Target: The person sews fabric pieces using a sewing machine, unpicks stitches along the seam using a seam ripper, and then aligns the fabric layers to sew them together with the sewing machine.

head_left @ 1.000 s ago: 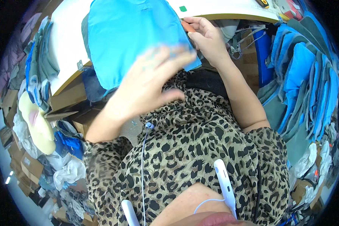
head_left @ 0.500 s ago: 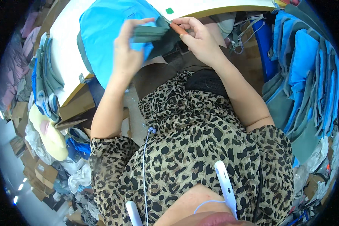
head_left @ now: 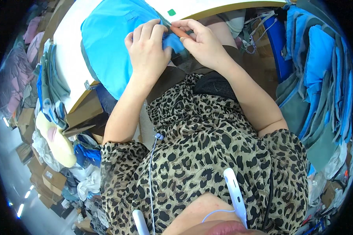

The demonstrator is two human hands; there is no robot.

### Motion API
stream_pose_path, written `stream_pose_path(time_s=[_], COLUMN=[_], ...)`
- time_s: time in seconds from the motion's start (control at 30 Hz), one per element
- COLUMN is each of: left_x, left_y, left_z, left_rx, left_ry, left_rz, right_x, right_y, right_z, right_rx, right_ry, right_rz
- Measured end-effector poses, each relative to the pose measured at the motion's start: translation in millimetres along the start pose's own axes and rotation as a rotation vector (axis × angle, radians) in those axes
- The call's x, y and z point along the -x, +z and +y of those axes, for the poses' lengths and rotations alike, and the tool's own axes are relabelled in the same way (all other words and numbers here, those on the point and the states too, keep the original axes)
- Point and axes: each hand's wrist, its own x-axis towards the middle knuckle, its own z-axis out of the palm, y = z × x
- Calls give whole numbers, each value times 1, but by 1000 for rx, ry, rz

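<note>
A large piece of bright blue cloth [head_left: 106, 43] with a grey-green edge drapes over the near edge of the white table. My left hand [head_left: 147, 51] is closed on a bunched part of this cloth, its fingers curled over and hiding most of the fold. Just to its right, my right hand [head_left: 206, 45] grips a slim tool with an orange handle [head_left: 181, 33]. The handle points up and left toward the left fingertips. The tool's working end is hidden at the cloth, so its kind cannot be made out.
The white table [head_left: 68, 51] has a yellow edge and a small green scrap [head_left: 171, 12] on top. Stacked blue and grey-green cloth pieces [head_left: 319, 58] hang at the right. More grey-green pieces [head_left: 53, 74] hang at the left, above a pale yellow cushion-like thing [head_left: 60, 147] and cardboard boxes [head_left: 53, 180].
My left hand has turned over, and its fingers now cover the fold. The grey-green layer it held up has swung out of sight, with blue showing there. My right hand stays almost in place.
</note>
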Motion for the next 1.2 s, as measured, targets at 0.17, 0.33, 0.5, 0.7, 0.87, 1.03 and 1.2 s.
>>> stream_pose_path(time_s=[0.17, 0.33, 0.5, 0.7, 0.87, 1.03, 1.2], left_x=[-1, -3, 5, 5, -3, -6, -4], left_y=[6, -13, 1, 9, 15, -2, -4], left_z=[-18, -7, -11, -13, -27, -25, -21], left_rx=[101, 73, -29, 12, 429, 581, 567], left_ry=[-20, 35, 42, 1, -205, -483, -383], left_rz=[43, -79, -46, 85, 250, 139, 108], right_x=[-2, -4, 1, 7, 7, 10, 5], right_y=[-8, -19, -24, -25, -19, -6, 1], right_z=[-6, -13, -8, -36, -31, -32, -40], right_rx=[-50, -158, -230, -640, -174, 269, 390], right_ry=[53, 194, 376, 528, 255, -18, 25], right_rz=[-50, -77, -212, -358, -141, -75, -56])
